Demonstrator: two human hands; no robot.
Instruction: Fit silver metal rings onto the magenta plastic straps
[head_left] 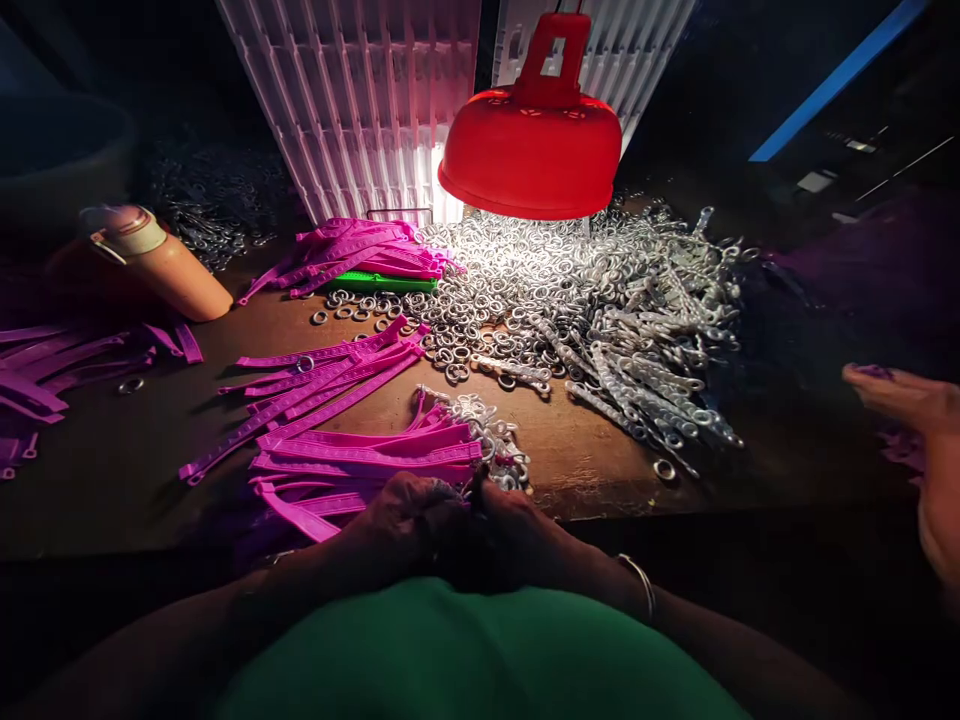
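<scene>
Head view: left hand (401, 515) and right hand (525, 525) meet at the near edge of the brown wooden worktop (592, 480), fingers too shadowed to tell their grip; flat magenta plastic strips (375, 447) lie just left, shiny silver rings (517, 285) farther off.

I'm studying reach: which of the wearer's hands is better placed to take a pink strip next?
Probably the left hand: the near pink strips lie right beside it, while the right hand is on the far side of the left.
</scene>
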